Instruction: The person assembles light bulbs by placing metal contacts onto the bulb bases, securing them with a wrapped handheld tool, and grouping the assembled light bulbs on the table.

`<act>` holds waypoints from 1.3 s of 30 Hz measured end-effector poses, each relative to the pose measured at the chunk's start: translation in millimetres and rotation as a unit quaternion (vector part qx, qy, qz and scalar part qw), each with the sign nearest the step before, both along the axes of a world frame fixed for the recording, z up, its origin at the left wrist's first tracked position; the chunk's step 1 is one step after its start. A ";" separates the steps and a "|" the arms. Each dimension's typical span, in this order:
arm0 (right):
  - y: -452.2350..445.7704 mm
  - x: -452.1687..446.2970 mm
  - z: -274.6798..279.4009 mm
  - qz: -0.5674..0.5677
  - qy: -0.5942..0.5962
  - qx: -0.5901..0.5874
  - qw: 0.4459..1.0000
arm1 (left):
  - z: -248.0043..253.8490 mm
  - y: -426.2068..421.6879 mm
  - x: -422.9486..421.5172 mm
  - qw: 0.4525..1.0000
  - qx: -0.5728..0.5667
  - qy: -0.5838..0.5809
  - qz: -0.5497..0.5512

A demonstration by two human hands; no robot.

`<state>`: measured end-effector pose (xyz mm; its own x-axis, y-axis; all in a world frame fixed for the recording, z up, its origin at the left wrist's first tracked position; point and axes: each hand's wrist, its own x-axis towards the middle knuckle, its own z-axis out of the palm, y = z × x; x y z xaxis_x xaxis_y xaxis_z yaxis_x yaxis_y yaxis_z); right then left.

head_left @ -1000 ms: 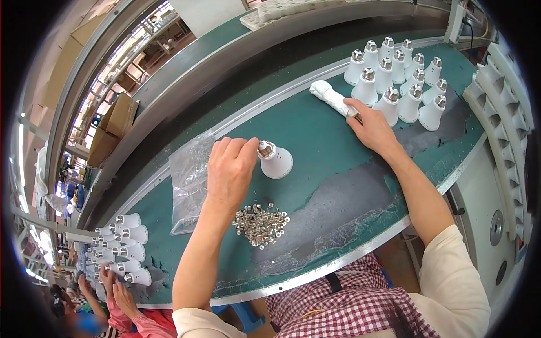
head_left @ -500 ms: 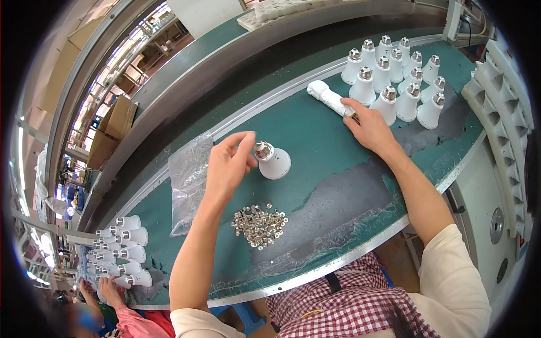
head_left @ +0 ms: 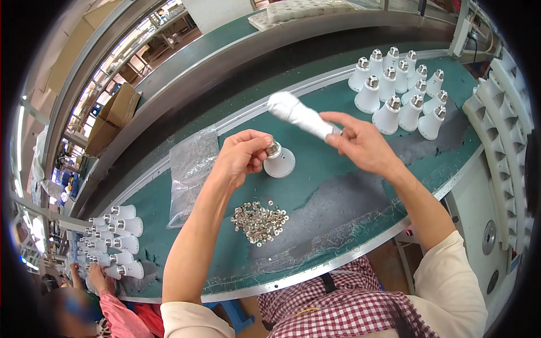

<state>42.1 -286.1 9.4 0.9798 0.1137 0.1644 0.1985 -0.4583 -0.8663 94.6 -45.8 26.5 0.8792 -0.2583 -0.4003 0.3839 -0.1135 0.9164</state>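
Mid-frame, left hand has fingertips at cap of standing bulb, grip unclear; right hand clasps white-wrapped tool. Best keep bulb steady, fingers clear of tool.

I see a cream left sleeve and right sleeve, both short, loose. Red-and-white checked garment, black strap on it, thin yellow strip near the middle. Left hand and right hand bare. Dark streak toward the right, unclear.
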 end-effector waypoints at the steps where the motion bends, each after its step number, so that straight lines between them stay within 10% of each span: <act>1: 2.7 -4.9 6.6 0.035 0.011 -0.004 0.999 | -0.6 1.3 0.7 1.000 -0.004 -0.004 0.002; 10: 17.0 -30.3 44.4 0.081 -0.017 -0.074 0.994 | -5.0 24.7 -20.9 0.999 -0.016 -0.037 0.004; 16: 27.7 -23.0 33.2 0.057 -0.265 -0.058 0.961 | -22.5 51.0 -60.7 0.995 -0.009 -0.093 0.044; 18: 25.9 -20.5 35.2 0.085 -0.147 -0.266 0.949 | -19.6 57.1 -71.4 0.994 -0.006 -0.097 0.054; 25: 33.3 -29.0 53.1 0.055 -0.251 -0.128 0.958 | -16.9 95.3 -116.8 0.979 0.009 -0.159 0.127; 29: 41.6 -43.1 36.1 0.104 -0.015 0.029 0.994 | -27.1 141.4 -145.1 0.940 0.103 -0.227 0.234; 32: 61.2 -39.5 19.1 0.147 0.330 0.184 0.914 | -38.1 200.2 -161.3 0.862 0.190 -0.274 0.381; 37: 66.4 -13.4 -19.5 0.076 0.435 0.339 0.831 | -61.1 294.0 -176.0 0.648 0.379 -0.292 0.593; 39: 53.8 -0.2 -35.8 0.040 0.420 0.397 0.815 | -66.9 318.6 -172.7 0.653 0.353 -0.280 0.609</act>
